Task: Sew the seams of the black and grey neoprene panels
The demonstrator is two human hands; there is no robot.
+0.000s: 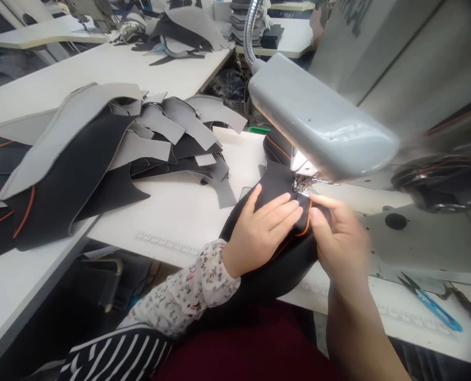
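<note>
Black fabric panel (275, 191) edged in orange piping, fed to the presser foot (301, 185) of a sewing machine (418, 238) and hanging over the front edge of the white table (188, 222). Left hand (259, 230) lies flat on the panel, fingers together, not clamping; right hand (338, 238), blurred, is at the edge, perhaps pinching it. Step judged as stitching; guiding that edge under the foot appears to be called for next.

White floral sleeve (188, 288) with small dark and pink blossoms, gathered into a ruffled cuff at its end nearest the left hand (257, 233). Above that sleeve: black-and-white striped sleeve (120, 357). Beside it: maroon garment (235, 349). Far side of the maroon garment: right forearm (350, 338), uncovered.
</note>
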